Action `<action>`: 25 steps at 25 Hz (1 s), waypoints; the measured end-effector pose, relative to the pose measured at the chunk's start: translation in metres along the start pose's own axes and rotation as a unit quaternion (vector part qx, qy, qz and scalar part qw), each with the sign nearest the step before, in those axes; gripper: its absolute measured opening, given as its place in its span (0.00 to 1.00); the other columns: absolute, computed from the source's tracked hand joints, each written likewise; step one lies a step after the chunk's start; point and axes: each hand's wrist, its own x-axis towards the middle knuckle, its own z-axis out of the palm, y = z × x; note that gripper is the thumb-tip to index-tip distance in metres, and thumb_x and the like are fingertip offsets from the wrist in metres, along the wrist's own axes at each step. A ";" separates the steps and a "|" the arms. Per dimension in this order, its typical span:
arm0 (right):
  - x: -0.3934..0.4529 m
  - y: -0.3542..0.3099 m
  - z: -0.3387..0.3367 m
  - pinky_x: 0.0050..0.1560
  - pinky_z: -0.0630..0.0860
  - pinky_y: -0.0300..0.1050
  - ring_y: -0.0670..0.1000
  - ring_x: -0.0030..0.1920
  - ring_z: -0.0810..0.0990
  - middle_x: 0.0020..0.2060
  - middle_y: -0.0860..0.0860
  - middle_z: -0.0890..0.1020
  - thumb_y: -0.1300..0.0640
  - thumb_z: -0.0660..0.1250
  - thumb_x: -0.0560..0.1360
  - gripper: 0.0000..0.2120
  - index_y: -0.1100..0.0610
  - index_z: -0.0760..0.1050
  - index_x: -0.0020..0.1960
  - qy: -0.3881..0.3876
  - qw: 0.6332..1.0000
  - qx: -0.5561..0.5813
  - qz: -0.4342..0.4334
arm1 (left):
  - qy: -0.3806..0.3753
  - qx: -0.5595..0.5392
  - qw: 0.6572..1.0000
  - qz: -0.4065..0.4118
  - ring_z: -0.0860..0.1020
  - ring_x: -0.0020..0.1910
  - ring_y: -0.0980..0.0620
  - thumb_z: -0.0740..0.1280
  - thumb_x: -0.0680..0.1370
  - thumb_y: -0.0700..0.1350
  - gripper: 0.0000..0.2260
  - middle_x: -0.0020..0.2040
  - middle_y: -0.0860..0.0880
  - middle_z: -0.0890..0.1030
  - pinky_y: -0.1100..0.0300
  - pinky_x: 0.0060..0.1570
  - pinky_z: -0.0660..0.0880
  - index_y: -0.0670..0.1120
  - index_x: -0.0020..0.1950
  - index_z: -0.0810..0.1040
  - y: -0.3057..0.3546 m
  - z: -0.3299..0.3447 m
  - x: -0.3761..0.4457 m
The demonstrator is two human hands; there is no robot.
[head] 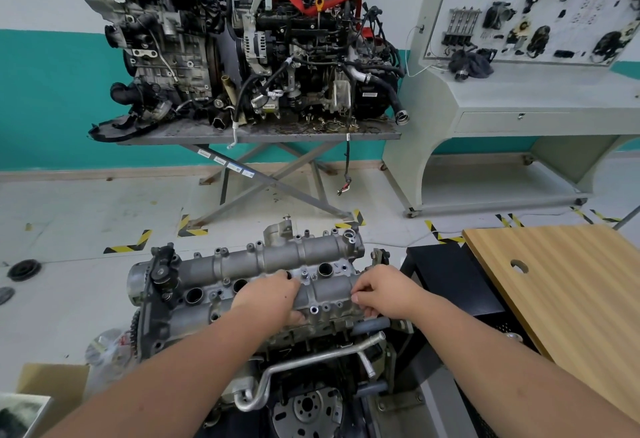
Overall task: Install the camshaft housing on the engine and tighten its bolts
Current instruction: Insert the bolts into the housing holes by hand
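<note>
The housing point(277, 264) is sitting on top of the engine point(242, 340), near centre of the scene. The left hand point(273, 295) is gripping its near edge, fingers curled over the casting. The right hand point(381, 290) is pinching something at the right end — too small to identify. Risks, as judged: the housing is possibly sitting unevenly — tightening like that could warp it. A small part slipping from the pinch could be dropping into an open bore.
</note>
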 end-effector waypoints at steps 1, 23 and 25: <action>0.001 0.000 0.001 0.36 0.78 0.33 0.46 0.33 0.85 0.34 0.52 0.85 0.59 0.69 0.78 0.07 0.57 0.83 0.44 0.006 1.000 -0.011 -0.005 | -0.009 -0.001 1.000 -0.004 0.76 0.53 0.44 0.69 0.76 0.61 0.19 0.49 0.51 0.66 0.50 0.46 0.74 0.49 0.58 0.72 -0.001 -0.001 0.002; -0.005 0.001 -0.020 0.34 0.69 0.27 0.36 0.33 0.78 0.31 0.36 0.81 0.54 0.64 0.80 0.10 0.53 0.82 0.43 -0.069 0.994 -0.062 -0.053 | 0.007 -0.009 1.000 0.021 0.72 0.43 0.50 0.69 0.73 0.56 0.12 0.44 0.54 0.68 0.54 0.41 0.73 0.51 0.47 0.71 -0.009 0.012 0.009; -0.003 -0.005 -0.026 0.35 0.66 0.29 0.39 0.36 0.76 0.34 0.39 0.80 0.54 0.65 0.80 0.08 0.51 0.82 0.47 -0.064 0.982 -0.154 -0.092 | 0.003 -0.008 1.000 0.019 0.73 0.43 0.50 0.70 0.73 0.56 0.13 0.46 0.52 0.69 0.54 0.41 0.74 0.50 0.49 0.73 -0.009 0.012 0.009</action>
